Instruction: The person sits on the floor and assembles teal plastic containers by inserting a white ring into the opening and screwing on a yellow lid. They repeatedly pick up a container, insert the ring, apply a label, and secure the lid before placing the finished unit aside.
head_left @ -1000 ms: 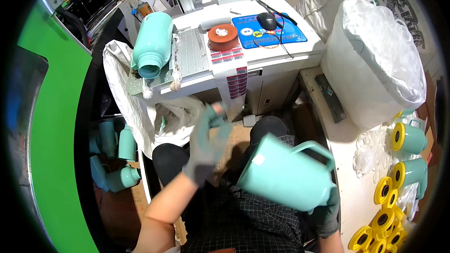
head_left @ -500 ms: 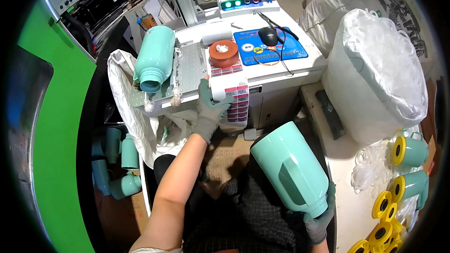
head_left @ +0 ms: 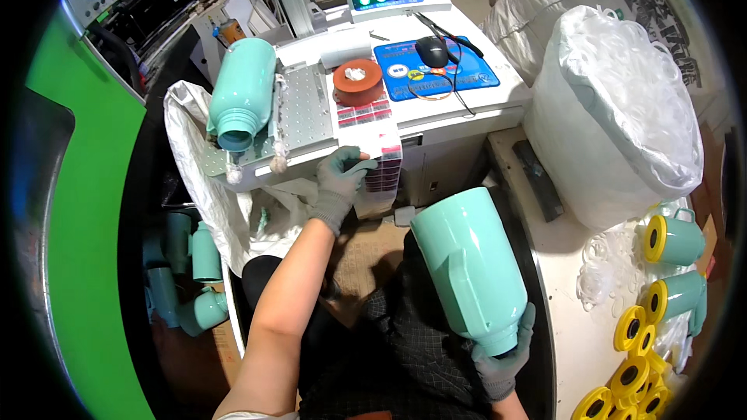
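In my right hand (head_left: 502, 362) is a mint-green plastic thermos flask shell (head_left: 471, 264) with a side handle. It tilts neck down over my lap, and my gloved fingers wrap round its neck. My left hand (head_left: 340, 183), in a grey glove with bare fingertips, pinches at the edge of a label strip (head_left: 381, 175) printed red and white. This strip hangs over the front edge of the white work table. Another mint-green thermos shell (head_left: 243, 93) lies on the perforated metal plate (head_left: 303, 109), its open mouth toward me.
An orange-brown tape roll (head_left: 358, 84), a black mouse (head_left: 432, 51) on a blue mat and a control box (head_left: 401, 0) share the table. A white sack (head_left: 615, 124) of white plastic rings stands right, above yellow-ringed lids (head_left: 629, 377). More shells (head_left: 206, 253) lie low left.
My left fingers have closed in a pinch at the label strip. My right hand has moved slightly left with the thermos shell, which is now more upright. The whole view has shifted a little.
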A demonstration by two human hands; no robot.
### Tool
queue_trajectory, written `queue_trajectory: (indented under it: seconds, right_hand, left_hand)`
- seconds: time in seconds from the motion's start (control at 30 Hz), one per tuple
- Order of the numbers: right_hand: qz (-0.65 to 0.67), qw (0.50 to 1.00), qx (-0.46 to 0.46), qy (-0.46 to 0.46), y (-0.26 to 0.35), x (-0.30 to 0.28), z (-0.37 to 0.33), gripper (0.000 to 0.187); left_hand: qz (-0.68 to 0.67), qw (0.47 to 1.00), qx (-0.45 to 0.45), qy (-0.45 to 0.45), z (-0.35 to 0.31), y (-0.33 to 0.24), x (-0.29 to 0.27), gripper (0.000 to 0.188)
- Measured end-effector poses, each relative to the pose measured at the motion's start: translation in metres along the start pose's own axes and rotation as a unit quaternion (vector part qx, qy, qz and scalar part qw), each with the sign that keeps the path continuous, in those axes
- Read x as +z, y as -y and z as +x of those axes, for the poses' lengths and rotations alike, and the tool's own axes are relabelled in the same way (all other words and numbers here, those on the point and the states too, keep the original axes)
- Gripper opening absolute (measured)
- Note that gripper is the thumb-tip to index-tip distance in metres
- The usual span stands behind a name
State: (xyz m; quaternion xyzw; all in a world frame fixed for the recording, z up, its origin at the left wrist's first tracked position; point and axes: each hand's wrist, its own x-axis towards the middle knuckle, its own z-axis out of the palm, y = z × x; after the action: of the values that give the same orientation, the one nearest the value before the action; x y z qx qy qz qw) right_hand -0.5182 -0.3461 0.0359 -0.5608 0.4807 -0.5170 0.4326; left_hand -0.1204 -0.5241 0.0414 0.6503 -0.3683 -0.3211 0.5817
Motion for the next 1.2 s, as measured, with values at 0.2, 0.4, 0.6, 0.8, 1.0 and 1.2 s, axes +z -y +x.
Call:
queue_trajectory:
  seconds: [0.2,0.4,0.6,0.8,1.0,1.2]
  right_hand:
    - [-0.001,1.000,0.012,-0.001,-0.017,0.001,-0.015,0.129]
    - [-0.048,0.998,-0.017,0.030,-0.019,0.003,-0.019,0.126]
    - [-0.040,0.999,-0.008,0.033,-0.005,0.013,-0.015,0.122]
    - [-0.134,0.987,-0.064,0.062,0.001,0.015,-0.012,0.117]
    - [0.001,1.000,-0.015,0.003,0.012,0.003,0.016,0.120]
    - [-0.042,0.975,-0.217,0.033,0.043,0.051,0.096,0.120]
  left_hand:
    - [-0.140,0.990,-0.034,-0.003,-0.119,-0.026,0.024,0.008]
    - [-0.282,0.931,-0.150,0.178,-0.161,-0.059,0.038,0.021]
    - [-0.241,0.942,-0.162,0.166,-0.163,-0.057,0.039,0.023]
    - [-0.044,0.990,-0.105,0.089,-0.163,-0.031,0.025,0.026]
    - [0.352,0.888,0.254,-0.155,-0.116,-0.020,-0.087,0.061]
    - [0.670,0.549,0.485,-0.122,0.001,-0.088,-0.201,0.066]
